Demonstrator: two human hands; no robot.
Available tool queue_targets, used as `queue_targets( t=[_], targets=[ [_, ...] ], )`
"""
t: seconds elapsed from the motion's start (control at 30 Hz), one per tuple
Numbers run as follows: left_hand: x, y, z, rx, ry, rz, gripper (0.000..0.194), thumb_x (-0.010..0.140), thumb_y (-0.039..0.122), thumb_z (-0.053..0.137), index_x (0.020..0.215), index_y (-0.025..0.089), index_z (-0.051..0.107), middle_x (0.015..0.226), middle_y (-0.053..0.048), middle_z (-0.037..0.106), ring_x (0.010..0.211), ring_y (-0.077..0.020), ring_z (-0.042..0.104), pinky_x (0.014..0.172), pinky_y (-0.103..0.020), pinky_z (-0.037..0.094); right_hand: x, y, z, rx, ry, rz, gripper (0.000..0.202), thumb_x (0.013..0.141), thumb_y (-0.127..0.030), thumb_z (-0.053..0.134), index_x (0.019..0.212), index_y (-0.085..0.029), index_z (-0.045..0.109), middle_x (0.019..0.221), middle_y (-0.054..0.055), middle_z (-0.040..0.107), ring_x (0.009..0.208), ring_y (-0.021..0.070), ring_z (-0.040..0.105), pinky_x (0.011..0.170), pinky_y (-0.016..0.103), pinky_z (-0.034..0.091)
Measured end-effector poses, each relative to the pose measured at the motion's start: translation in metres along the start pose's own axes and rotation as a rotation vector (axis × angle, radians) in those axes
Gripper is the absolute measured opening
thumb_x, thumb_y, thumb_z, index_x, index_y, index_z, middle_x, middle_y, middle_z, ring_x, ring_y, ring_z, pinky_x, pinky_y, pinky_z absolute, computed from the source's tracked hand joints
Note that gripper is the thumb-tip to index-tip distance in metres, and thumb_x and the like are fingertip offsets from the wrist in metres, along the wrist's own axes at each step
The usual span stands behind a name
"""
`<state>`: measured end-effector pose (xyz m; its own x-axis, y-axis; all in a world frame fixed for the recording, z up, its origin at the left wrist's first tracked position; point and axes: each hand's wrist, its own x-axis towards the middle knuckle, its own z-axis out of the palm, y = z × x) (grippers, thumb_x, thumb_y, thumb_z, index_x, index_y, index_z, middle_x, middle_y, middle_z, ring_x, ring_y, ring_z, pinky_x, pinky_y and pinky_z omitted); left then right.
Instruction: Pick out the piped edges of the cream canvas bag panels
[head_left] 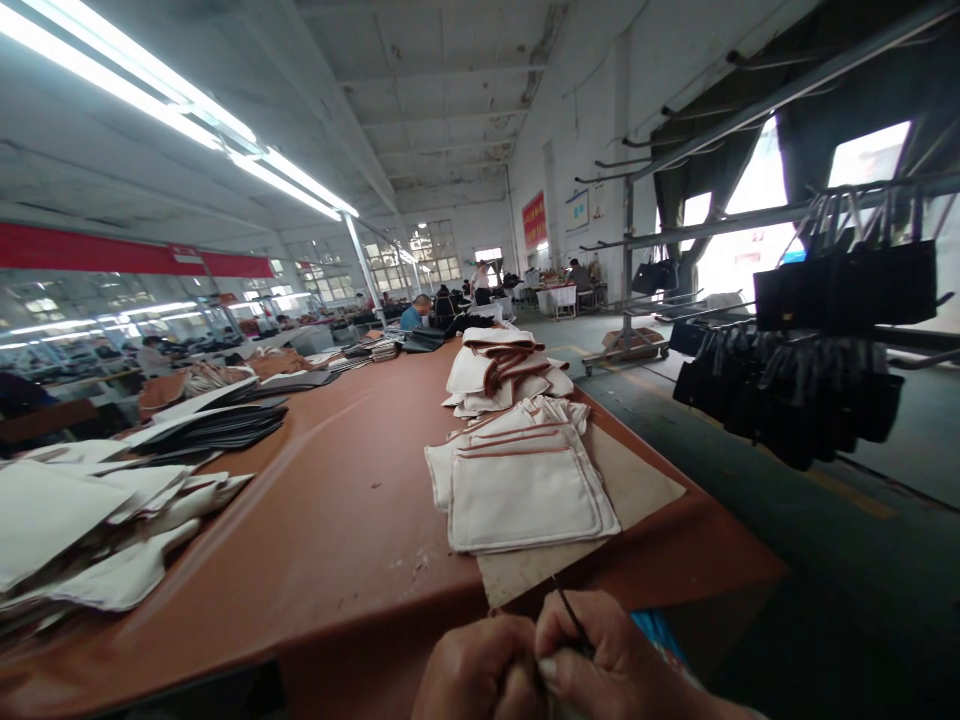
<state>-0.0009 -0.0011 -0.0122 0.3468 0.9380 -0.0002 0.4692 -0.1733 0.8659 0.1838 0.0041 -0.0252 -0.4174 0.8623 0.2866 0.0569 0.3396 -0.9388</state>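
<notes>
Head view: thin dark tool [572, 616] pinched in the right hand [615, 650], one end jutting beyond the grip.
Tool handling: bracing knuckles together should keep it steady.
Left hand [480, 665]: fingers curled inward, meeting the right; I cannot tell what it holds.
Cream panels [525, 495]: stacked just beyond the grip.

Before the near edge of the bench [337, 480], the right hand [609, 645] pinches a slim dark object [571, 612] (its lower end is hidden), the left hand [476, 668] curled against it. Stacked cream pieces [525, 500] line the right edge, the nearest over a beige sheet [637, 485]. Black sheets [225, 432] and white panels [60, 510] crowd the left; past the right edge, black bags [802, 395] hang on a rack [628, 215].
</notes>
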Motion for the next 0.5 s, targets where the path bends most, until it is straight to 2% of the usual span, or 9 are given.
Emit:
queue_targets(
  t=[0.07, 0.13, 0.23, 0.3, 0.4, 0.5],
  targets=[
    [0.006, -0.009, 0.004, -0.244, -0.058, -0.133, 0.018, 0.073, 0.031, 0.059, 0.066, 0.015, 0.064, 0.064, -0.002, 0.055, 0.061, -0.0152, 0.044, 0.057, -0.025, 0.034, -0.001, 0.003, 0.001, -0.055, 0.002, -0.072, 0.010, 0.072, -0.022, 0.056, 0.066, -0.020, 0.048, 0.063, -0.003, 0.048, 0.060, 0.0129, 0.044, 0.059, 0.025, 0.034],
    [0.012, -0.018, 0.004, -0.414, -0.107, -0.221, 0.022, 0.067, 0.037, 0.062, 0.060, 0.017, 0.057, 0.057, 0.001, 0.048, 0.056, -0.0129, 0.038, 0.054, -0.025, 0.029, -0.001, 0.005, 0.000, -0.015, -0.007, -0.032, 0.009, 0.072, -0.023, 0.057, 0.066, -0.020, 0.050, 0.064, -0.002, 0.050, 0.061, 0.0131, 0.045, 0.059, 0.026, 0.035],
    [0.017, -0.026, -0.002, -0.448, -0.143, -0.227, 0.034, 0.067, 0.047, 0.063, 0.054, 0.018, 0.051, 0.049, 0.005, 0.037, 0.049, -0.0096, 0.028, 0.051, -0.025, 0.022, 0.002, 0.006, 0.000, 0.132, -0.004, 0.167, 0.010, 0.070, -0.027, 0.059, 0.068, -0.018, 0.056, 0.062, -0.002, 0.050, 0.062, 0.0133, 0.043, 0.058, 0.025, 0.034],
    [0.016, -0.027, -0.007, -0.460, -0.169, -0.237, 0.039, 0.068, 0.052, 0.064, 0.055, 0.016, 0.057, 0.051, 0.003, 0.041, 0.049, -0.0092, 0.029, 0.050, -0.026, 0.020, 0.004, 0.007, -0.001, 0.200, 0.008, 0.257, 0.014, 0.067, -0.030, 0.062, 0.068, -0.016, 0.059, 0.059, -0.003, 0.048, 0.059, 0.0126, 0.040, 0.054, 0.024, 0.031],
    [0.013, -0.025, -0.010, -0.466, -0.216, -0.321, 0.035, 0.060, 0.046, 0.077, 0.063, 0.014, 0.063, 0.053, 0.002, 0.048, 0.048, -0.0086, 0.032, 0.048, -0.025, 0.019, 0.005, 0.006, -0.002, 0.208, 0.036, 0.280, 0.016, 0.066, -0.031, 0.065, 0.069, -0.015, 0.062, 0.059, -0.002, 0.051, 0.059, 0.0125, 0.041, 0.053, 0.023, 0.031],
    [0.011, -0.021, -0.008, -0.464, -0.227, -0.360, 0.036, 0.058, 0.042, 0.084, 0.063, 0.014, 0.062, 0.052, 0.004, 0.047, 0.047, -0.0072, 0.031, 0.049, -0.024, 0.018, 0.004, 0.001, -0.004, 0.130, 0.034, 0.275, 0.017, 0.068, -0.030, 0.067, 0.072, -0.013, 0.067, 0.062, 0.000, 0.056, 0.061, 0.0131, 0.045, 0.054, 0.023, 0.034]
  ],
)
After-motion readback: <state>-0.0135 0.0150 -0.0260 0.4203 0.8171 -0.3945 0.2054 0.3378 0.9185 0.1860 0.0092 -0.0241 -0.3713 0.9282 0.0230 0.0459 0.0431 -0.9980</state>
